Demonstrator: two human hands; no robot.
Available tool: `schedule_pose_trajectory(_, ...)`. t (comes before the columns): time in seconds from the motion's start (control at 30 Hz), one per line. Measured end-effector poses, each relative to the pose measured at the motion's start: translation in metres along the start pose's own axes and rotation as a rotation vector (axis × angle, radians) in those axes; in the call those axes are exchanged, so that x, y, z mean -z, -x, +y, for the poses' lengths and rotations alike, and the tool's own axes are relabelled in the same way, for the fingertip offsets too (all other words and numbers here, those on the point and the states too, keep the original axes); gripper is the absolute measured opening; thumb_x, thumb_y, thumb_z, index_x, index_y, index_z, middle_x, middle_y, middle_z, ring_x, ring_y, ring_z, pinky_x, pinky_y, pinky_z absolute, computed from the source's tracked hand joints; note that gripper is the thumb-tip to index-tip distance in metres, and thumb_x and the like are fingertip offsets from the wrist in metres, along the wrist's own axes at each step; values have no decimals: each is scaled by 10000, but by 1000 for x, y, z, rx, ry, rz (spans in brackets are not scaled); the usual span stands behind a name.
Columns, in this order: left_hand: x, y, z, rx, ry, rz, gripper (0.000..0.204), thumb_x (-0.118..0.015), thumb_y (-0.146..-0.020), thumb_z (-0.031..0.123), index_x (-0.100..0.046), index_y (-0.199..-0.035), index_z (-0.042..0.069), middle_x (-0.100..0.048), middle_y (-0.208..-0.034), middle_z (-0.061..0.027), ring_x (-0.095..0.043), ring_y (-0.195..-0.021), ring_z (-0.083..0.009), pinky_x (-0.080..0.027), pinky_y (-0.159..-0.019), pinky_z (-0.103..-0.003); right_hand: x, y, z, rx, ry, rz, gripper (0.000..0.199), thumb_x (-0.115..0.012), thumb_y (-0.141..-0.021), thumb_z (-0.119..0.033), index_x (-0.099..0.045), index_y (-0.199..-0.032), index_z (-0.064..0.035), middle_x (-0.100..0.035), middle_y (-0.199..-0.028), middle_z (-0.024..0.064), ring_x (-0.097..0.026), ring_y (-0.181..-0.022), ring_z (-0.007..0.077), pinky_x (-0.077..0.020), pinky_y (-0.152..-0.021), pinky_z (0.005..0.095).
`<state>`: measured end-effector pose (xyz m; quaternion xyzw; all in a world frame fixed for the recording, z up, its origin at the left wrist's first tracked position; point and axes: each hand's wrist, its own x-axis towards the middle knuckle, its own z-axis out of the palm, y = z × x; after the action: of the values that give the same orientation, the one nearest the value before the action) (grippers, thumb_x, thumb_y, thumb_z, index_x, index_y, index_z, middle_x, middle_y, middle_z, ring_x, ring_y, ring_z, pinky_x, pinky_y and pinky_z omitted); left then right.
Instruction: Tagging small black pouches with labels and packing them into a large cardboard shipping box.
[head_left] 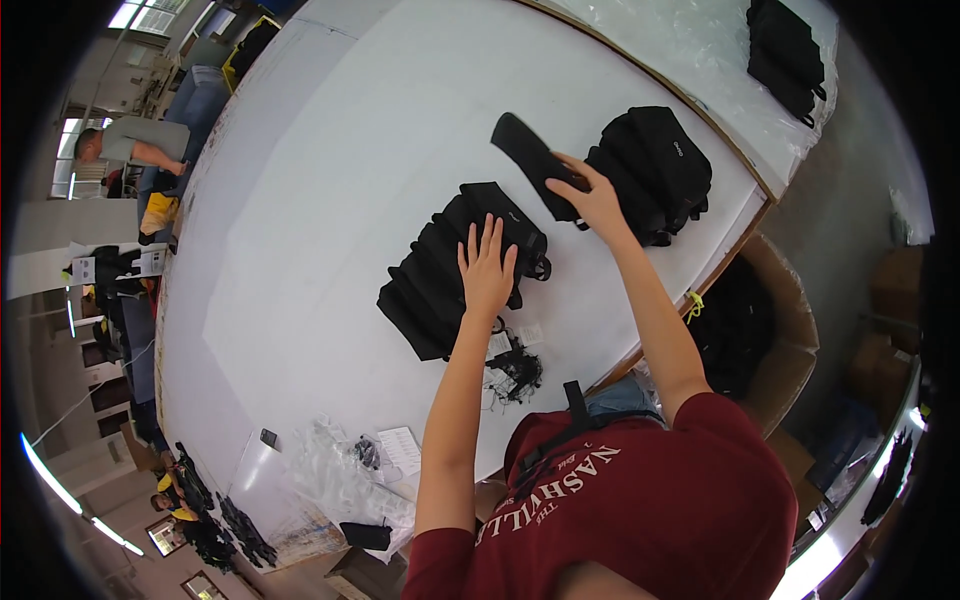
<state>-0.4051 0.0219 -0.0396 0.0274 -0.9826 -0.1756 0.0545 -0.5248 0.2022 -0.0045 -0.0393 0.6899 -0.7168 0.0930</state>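
A row of overlapping black fabric pouches (428,290) lies on the white table, with small loops at their ends. My left hand (487,268) rests flat on the uppermost ones, fingers spread. Farther right, my right hand (597,202) grips the end of a single black pouch (528,158) between thumb and fingers. The held pouch is tilted, its far end pointing up and left. Right beside that hand sits a second bundle of black pouches (662,165), fanned over one another; the hand and held pouch cover a little of its left side.
Near my body lies a tangle of black threads (520,375). Crumpled clear plastic (335,475), a white printed sheet (400,450) and a small black pouch (366,535) lie toward the near left. An open cardboard box (795,330) stands right of the table edge (735,245). Another person (150,138) works far left.
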Motion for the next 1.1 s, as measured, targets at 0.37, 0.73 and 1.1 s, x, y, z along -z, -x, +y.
schedule_pose_trajectory(0.37, -1, -14, 18, -100, -106, 34, 449, -369, -978, 327, -370, -1406, 191, -276, -1496, -15, -256, -1367, -266, -143, -1099, -503, -45, 12, 75, -132, 607, -163, 495, -586, -822, -384, -554, -1272, -179, -426, -1353, 200, -384, -1247, 360, -333, -1032, 428)
schedule_pose_trajectory(0.73, -21, -13, 15, -78, -137, 71, 442, -387, -966, 356, -413, -1384, 213, -328, -1469, -10, -271, -1358, -280, -120, -1104, -533, 54, 61, 25, 75, 1270, 120, 345, -729, -656, -142, -604, -977, -111, -480, -962, 52, -465, -970, 234, -375, -821, 372)
schedule_pose_trajectory(1.1, -20, -10, 15, -68, -132, 75, 451, -414, -955, 342, -403, -1385, 209, -313, -1475, -23, -263, -1359, -292, -125, -1103, -536, 18, -5, 27, 33, -69, 183, 401, -521, -821, 21, -605, -1181, -134, -649, -943, 103, -602, -800, 176, -470, -744, 276)
